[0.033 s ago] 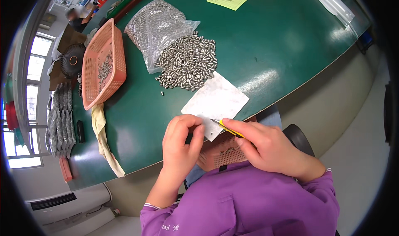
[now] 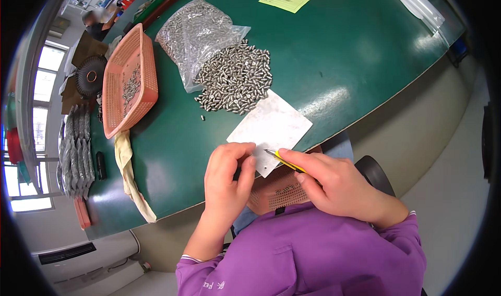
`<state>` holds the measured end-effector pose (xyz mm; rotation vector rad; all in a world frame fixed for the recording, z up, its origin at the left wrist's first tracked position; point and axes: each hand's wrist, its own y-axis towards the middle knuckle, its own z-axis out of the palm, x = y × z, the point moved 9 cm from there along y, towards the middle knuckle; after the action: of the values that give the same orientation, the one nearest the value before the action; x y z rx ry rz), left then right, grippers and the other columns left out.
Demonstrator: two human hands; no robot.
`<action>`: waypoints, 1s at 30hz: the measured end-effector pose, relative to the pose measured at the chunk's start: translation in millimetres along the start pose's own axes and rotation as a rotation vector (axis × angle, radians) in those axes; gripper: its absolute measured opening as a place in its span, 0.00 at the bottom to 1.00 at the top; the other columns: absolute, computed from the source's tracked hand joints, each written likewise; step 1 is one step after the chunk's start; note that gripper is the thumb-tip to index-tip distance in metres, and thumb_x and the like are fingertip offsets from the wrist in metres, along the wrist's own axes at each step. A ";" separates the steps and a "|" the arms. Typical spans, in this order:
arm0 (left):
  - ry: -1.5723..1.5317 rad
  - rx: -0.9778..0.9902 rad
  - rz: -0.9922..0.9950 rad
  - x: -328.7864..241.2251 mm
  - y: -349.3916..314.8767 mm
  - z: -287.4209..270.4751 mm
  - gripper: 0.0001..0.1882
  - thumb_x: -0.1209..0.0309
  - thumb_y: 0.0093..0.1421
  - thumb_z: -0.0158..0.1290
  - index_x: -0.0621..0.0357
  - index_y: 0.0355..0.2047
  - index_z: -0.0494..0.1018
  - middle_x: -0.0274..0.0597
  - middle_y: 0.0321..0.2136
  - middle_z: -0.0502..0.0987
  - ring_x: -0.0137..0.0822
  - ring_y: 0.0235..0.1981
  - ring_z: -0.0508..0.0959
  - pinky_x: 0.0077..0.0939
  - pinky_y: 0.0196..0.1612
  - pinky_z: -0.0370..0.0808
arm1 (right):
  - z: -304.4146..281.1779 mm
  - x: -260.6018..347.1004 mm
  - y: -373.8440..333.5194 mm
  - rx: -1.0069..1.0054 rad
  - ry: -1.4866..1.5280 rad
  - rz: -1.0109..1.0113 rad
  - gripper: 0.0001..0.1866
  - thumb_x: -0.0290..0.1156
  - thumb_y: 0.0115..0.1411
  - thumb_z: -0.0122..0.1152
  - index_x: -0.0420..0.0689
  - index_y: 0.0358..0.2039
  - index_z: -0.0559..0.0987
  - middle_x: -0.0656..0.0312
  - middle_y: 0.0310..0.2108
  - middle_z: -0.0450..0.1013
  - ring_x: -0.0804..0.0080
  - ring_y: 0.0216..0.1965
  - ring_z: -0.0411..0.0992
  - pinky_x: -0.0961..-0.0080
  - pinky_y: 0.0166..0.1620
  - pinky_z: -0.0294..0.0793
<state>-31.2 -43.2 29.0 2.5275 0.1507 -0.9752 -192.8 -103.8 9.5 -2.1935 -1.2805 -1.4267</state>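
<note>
My right hand [image 2: 334, 181] grips a yellow-and-black utility knife [image 2: 288, 162], its pointed metal tip toward my left hand. My left hand [image 2: 228, 173] is curled, thumb and index fingertips close together at the left edge of a white paper sheet [image 2: 276, 119]. Whatever lies between those fingertips is too small or hidden to name. A tiny dark piece [image 2: 265, 167] rests on the sheet's near corner. Just past the sheet is a heap of small metal pins or screws [image 2: 237, 79], beside a clear plastic bag [image 2: 195, 32] full of the same pieces.
A pink perforated basket [image 2: 148, 95] with metal pieces stands left on the green table [image 2: 313, 56]. Another pink basket [image 2: 282, 191] sits below the table edge, near my lap. A yellow cloth strip [image 2: 128, 171], filled bags [image 2: 75, 155] and a yellow slip [image 2: 284, 0] are also around.
</note>
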 end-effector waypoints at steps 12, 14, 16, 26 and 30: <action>0.046 -0.031 0.048 2.6 -4.0 3.1 0.10 0.84 0.51 0.64 0.62 0.33 0.77 0.42 0.34 0.81 0.39 0.41 0.80 0.30 0.47 0.76 | 5.8 1.8 -2.3 0.037 -0.071 0.004 0.27 0.23 0.61 0.57 0.46 0.62 0.72 0.55 0.34 0.77 0.58 0.32 0.77 0.64 0.35 0.80; 0.108 -0.034 0.052 3.0 -3.5 2.9 0.10 0.84 0.50 0.64 0.61 0.33 0.77 0.42 0.35 0.81 0.41 0.41 0.80 0.31 0.47 0.76 | 6.4 3.6 -1.5 0.048 -0.072 0.006 0.27 0.23 0.61 0.57 0.46 0.62 0.72 0.56 0.34 0.76 0.58 0.31 0.77 0.64 0.34 0.80; 0.174 -0.031 0.127 -1.7 -3.2 0.7 0.11 0.84 0.50 0.64 0.61 0.34 0.78 0.44 0.37 0.81 0.42 0.42 0.80 0.32 0.47 0.76 | 6.7 4.4 -1.5 0.059 -0.073 0.008 0.27 0.23 0.61 0.57 0.46 0.63 0.72 0.56 0.34 0.76 0.59 0.31 0.77 0.64 0.34 0.80; 0.192 -0.012 0.026 2.5 -4.5 -2.2 0.11 0.83 0.50 0.64 0.61 0.35 0.78 0.44 0.38 0.78 0.42 0.41 0.78 0.32 0.45 0.76 | 8.2 9.8 -0.7 0.056 -0.163 -0.014 0.29 0.24 0.59 0.59 0.46 0.63 0.72 0.58 0.31 0.74 0.60 0.28 0.76 0.66 0.33 0.79; 0.186 -0.027 -0.001 5.0 -1.0 -0.9 0.10 0.83 0.50 0.64 0.61 0.33 0.77 0.43 0.36 0.77 0.41 0.39 0.77 0.32 0.42 0.75 | 14.4 14.1 1.7 0.064 -0.248 -0.005 0.29 0.22 0.58 0.60 0.46 0.62 0.73 0.58 0.34 0.76 0.61 0.31 0.77 0.68 0.31 0.79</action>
<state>-27.1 -42.1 26.0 2.5900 0.2184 -0.7319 -180.4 -88.6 14.4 -2.3831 -1.3877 -1.1241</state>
